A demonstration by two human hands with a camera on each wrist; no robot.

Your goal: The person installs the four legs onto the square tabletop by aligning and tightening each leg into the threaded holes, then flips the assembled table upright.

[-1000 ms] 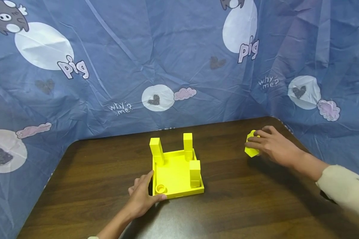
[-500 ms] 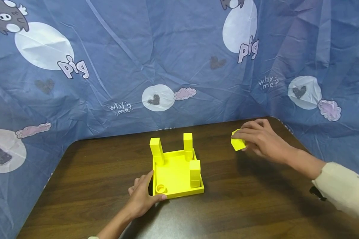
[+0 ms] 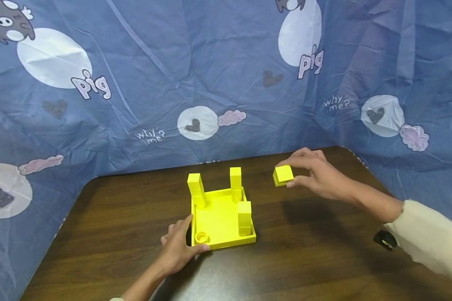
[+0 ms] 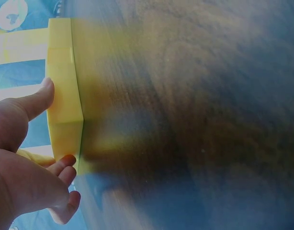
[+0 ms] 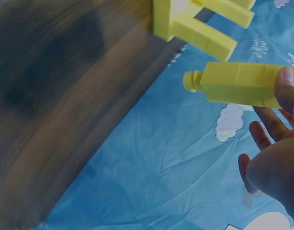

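Observation:
An upside-down yellow toy table (image 3: 220, 217) lies near the middle, its square rimmed top flat on the wood. Legs stand upright at three corners: back left (image 3: 197, 188), back right (image 3: 235, 184) and front right. At the front left corner a round socket (image 3: 201, 238) stands bare. My left hand (image 3: 177, 251) grips that corner, thumb on the front rim and fingers along the left side. To the right, above the surface, my right hand (image 3: 320, 177) pinches a loose yellow table leg (image 5: 243, 84) by one end. Its knobbed end points away from the hand and downward.
The brown wooden table (image 3: 109, 234) has rounded back corners. Behind it and at the sides hangs a blue patterned cloth (image 3: 154, 75). A small black object (image 3: 385, 240) shows under the right sleeve.
My right hand has carried the loose leg leftward toward the toy table and tilted it from lying sideways to nearly upright. The left hand and toy table stay in place.

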